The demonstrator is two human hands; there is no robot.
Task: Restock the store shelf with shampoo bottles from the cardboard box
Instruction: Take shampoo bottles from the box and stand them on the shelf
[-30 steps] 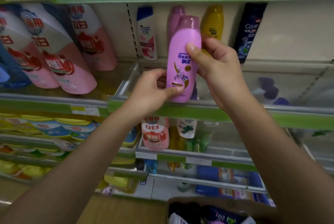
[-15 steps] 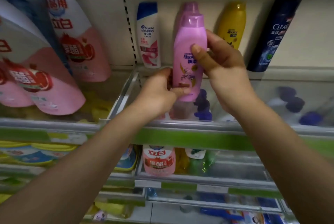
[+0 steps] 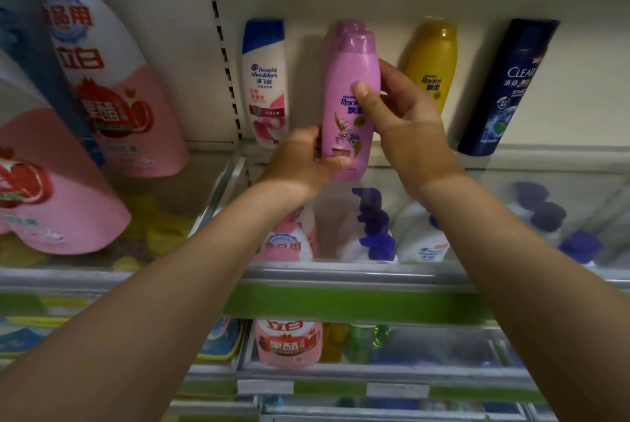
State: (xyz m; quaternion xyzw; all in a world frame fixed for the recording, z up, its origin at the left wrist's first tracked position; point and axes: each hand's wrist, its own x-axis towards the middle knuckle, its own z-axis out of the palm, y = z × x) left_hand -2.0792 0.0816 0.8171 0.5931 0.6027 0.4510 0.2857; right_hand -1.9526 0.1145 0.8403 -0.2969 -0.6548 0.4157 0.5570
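Both my hands hold a pink Rejoice shampoo bottle [image 3: 351,80] upright above the clear shelf [image 3: 341,273]. My left hand [image 3: 300,162] grips its lower end, thumb across the front. My right hand [image 3: 405,121] grips its right side, thumb pressed on the label. Directly behind it stands a second pink bottle [image 3: 349,26], only its cap showing. The cardboard box is out of view.
Against the back wall stand a white Head & Shoulders bottle [image 3: 265,80], a yellow Rejoice bottle [image 3: 432,60] and a dark blue Clear bottle [image 3: 508,87]. Big pink detergent bottles [image 3: 116,87] fill the left bay. Pump bottles [image 3: 375,227] show through the shelf below.
The bottle has travelled deeper over the shelf toward the second pink bottle at the back. My view has come closer and tilted up; the cardboard box has dropped out of sight.
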